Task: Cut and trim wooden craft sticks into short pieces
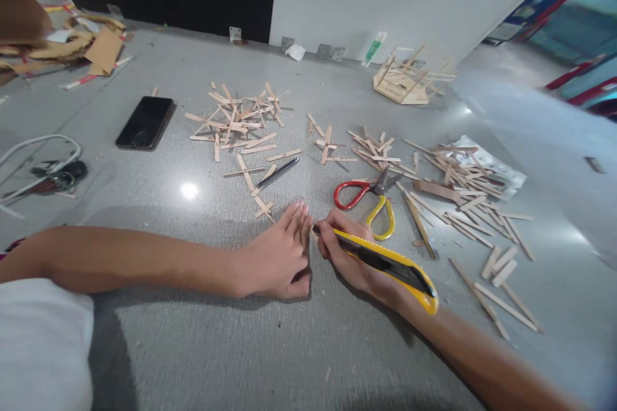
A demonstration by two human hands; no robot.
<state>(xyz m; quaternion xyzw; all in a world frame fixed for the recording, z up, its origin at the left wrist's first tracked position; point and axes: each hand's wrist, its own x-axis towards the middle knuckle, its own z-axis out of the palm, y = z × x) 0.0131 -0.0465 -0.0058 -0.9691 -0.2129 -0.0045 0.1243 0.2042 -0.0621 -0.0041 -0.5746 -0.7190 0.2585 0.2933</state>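
In my right hand is a yellow utility knife, gripped near its front, with its tip down by the tabletop. My left hand rests on the table just left of the knife tip, its fingers pressed together and bent. A thin wooden stick shows as a sliver between the two hands; most of it is hidden under my left fingers. Just beyond my right hand lie scissors with one red and one yellow handle. A dark pen lies ahead of my left hand, beside small crossed wooden sticks.
Piles of wooden sticks lie ahead, with more loose sticks to the right. A stick-built frame stands at the back right. A phone, a white cable and cardboard scraps are on the left.
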